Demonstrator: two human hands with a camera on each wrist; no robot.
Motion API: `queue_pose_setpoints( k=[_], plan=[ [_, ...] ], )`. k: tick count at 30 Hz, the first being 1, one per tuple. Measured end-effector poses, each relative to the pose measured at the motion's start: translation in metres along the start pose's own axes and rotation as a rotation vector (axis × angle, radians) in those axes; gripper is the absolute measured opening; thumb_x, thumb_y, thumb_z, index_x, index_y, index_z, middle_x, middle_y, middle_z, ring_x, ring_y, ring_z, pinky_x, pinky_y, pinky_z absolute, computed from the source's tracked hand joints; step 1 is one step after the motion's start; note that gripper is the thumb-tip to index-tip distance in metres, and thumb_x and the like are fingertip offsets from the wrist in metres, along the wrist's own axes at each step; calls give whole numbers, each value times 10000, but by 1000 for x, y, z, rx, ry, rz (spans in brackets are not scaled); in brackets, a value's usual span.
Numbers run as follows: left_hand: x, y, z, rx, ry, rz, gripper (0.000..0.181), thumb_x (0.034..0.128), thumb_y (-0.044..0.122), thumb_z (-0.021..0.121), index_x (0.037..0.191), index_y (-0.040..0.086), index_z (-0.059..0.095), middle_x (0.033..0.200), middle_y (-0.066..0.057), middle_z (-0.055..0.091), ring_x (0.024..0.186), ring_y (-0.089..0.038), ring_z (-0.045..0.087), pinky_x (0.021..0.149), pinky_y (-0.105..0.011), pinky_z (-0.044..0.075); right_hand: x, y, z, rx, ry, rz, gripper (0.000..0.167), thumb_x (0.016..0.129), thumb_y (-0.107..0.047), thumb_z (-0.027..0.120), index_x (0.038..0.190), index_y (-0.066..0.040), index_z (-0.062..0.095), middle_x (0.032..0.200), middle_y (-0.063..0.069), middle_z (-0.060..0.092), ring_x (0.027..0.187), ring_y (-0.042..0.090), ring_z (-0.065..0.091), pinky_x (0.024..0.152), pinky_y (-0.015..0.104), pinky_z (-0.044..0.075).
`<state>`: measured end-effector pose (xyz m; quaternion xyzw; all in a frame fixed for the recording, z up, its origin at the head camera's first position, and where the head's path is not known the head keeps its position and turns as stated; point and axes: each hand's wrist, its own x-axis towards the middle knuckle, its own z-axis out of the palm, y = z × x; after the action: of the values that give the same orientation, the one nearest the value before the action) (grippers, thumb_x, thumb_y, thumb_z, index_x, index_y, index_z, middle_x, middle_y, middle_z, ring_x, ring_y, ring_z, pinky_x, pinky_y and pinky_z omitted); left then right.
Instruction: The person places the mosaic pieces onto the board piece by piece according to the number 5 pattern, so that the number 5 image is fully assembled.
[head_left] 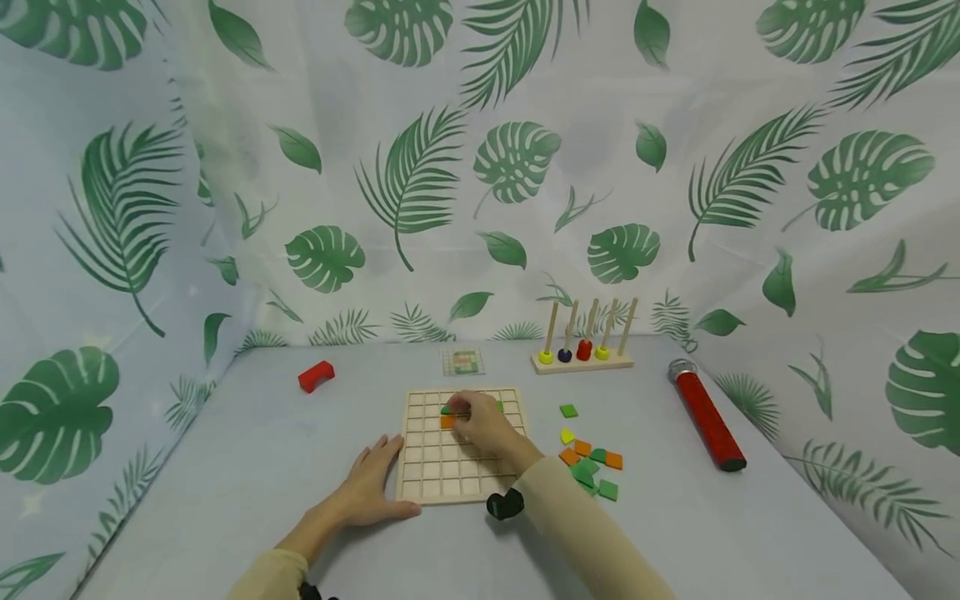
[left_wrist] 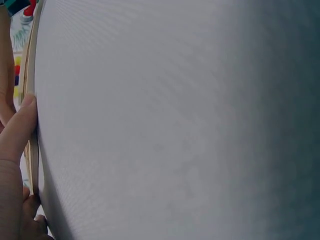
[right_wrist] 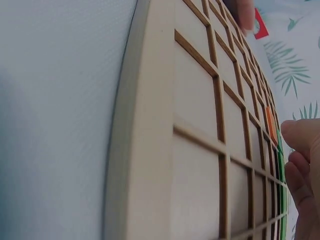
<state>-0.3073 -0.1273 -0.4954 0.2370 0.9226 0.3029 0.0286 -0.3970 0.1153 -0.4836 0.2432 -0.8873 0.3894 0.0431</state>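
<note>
A square wooden grid board [head_left: 431, 471] lies on the table. My left hand [head_left: 367, 487] is spread at its lower left corner, fingertips at the left edge and thumb by the near edge. In the left wrist view the thumb [left_wrist: 22, 122] touches the board's rim. Over the far part of the board, my right hand [head_left: 483, 423] has bent fingers and pinches a small green tile [head_left: 446, 409], partly hidden by the fingertips. An orange tile [head_left: 447, 422] sits in a cell just below. More green tiles [right_wrist: 282, 172] line the far cells in the right wrist view.
Right of the board lie loose green, orange and yellow tiles [head_left: 614, 460]. A patterned card [head_left: 464, 362] lies behind the board. A peg stand with rings [head_left: 583, 362] is at the back, a red cylinder [head_left: 708, 421] far right, and a red block [head_left: 316, 376] to the left.
</note>
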Motion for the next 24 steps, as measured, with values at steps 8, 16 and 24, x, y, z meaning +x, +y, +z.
queue_pose_setpoints(
  k=[8, 16, 24],
  plan=[
    [0, 1, 0, 16, -16, -21, 1113, 685, 579, 757, 1471, -15, 238, 1506, -183, 274, 1404, -371, 140, 1128, -533, 63, -19, 15, -24, 18, 37, -19, 290, 847, -28, 664, 1130, 4, 612, 1037, 88, 638, 917, 173, 598, 781, 263, 523],
    [0, 4, -1, 21, -13, -12, 1109, 696, 568, 755, 1468, -30, 230, 1504, -197, 269, 1400, -388, 138, 1125, -543, 61, -49, 31, -59, 38, 102, 70, 297, 840, -31, 686, 1126, 1, 616, 1049, 90, 634, 931, 189, 595, 816, 307, 521],
    [0, 5, -2, 16, -22, -27, 1124, 683, 577, 760, 1468, -31, 232, 1507, -197, 263, 1400, -388, 139, 1125, -546, 65, -88, 51, -102, -32, 148, 148, 299, 809, -8, 701, 1099, 4, 626, 1013, 91, 648, 918, 218, 608, 833, 377, 528]
  ],
)
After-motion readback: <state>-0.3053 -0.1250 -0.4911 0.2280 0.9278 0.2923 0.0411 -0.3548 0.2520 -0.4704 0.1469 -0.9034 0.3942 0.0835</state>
